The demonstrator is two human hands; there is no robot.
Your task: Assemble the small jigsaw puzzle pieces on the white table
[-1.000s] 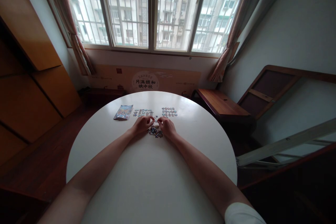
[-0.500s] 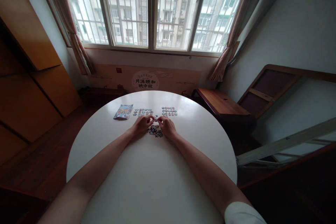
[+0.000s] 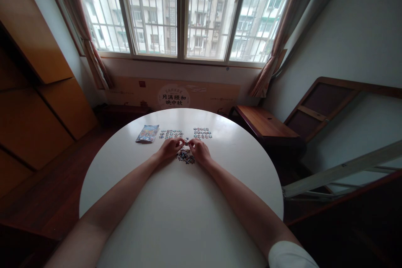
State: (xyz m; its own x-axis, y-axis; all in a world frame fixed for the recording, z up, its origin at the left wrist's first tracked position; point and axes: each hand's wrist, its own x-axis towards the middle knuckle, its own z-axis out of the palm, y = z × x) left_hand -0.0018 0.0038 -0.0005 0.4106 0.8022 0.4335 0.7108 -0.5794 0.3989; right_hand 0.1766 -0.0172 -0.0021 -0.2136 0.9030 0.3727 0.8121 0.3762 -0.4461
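Observation:
Both my hands rest on a round white table [image 3: 182,217], fingertips meeting over a small heap of loose jigsaw pieces [image 3: 185,157]. My left hand [image 3: 169,149] is closed in a pinch on a small puzzle piece [image 3: 186,142]. My right hand [image 3: 199,150] pinches the same spot from the other side. Two partly joined patches of puzzle lie just beyond: one patch [image 3: 170,134] behind the left hand, another patch [image 3: 202,133] behind the right.
A small printed packet [image 3: 147,133] lies at the table's far left. Beyond the table are a barred window [image 3: 185,12], a printed cardboard panel [image 3: 174,96], a low wooden bench [image 3: 264,122] at right and wooden cabinets [image 3: 34,104] at left.
The hands have stayed almost still, with only slight fingertip movement at the piece between them.

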